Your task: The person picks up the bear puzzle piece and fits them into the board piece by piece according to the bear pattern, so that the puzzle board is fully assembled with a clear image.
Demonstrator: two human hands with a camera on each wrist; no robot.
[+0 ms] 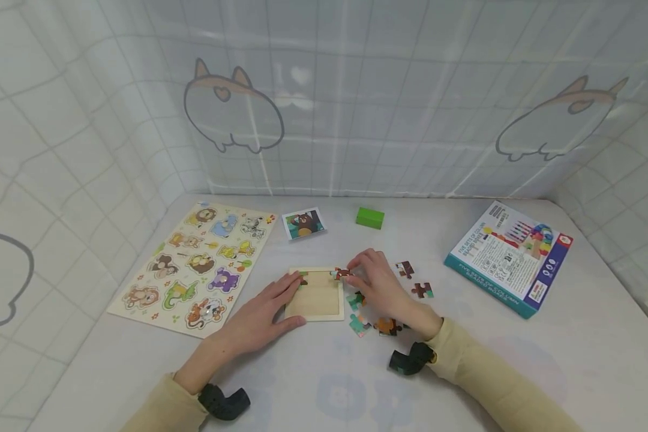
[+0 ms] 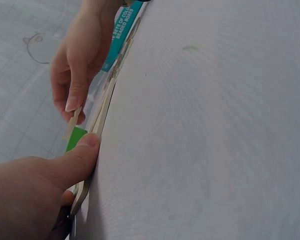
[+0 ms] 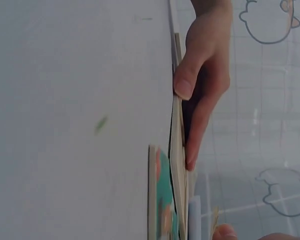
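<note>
A square wooden puzzle tray (image 1: pixel 323 316) lies on the table, with a small green and brown piece in its upper left corner. My left hand (image 1: pixel 259 315) rests on its left side, thumb at the near rim and fairly straight fingers across the upper left. Over the tray's upper right corner, my right hand (image 1: pixel 380 288) pinches a reddish-brown jigsaw piece (image 1: pixel 341 273) between thumb and fingers. From the left wrist, that piece shows edge-on, raised above the tray. Several loose jigsaw pieces (image 1: pixel 387 327) lie beside and under the right hand; two brown ones (image 1: pixel 422 290) sit farther right.
An animal puzzle board (image 1: pixel 200 264) lies at the left. Behind the tray are a bear picture card (image 1: pixel 304 224) and a green block (image 1: pixel 369 218). A teal-edged beaded-boxes package (image 1: pixel 507 258) lies at the right. Tiled-pattern walls (image 1: pixel 356 120) enclose the table.
</note>
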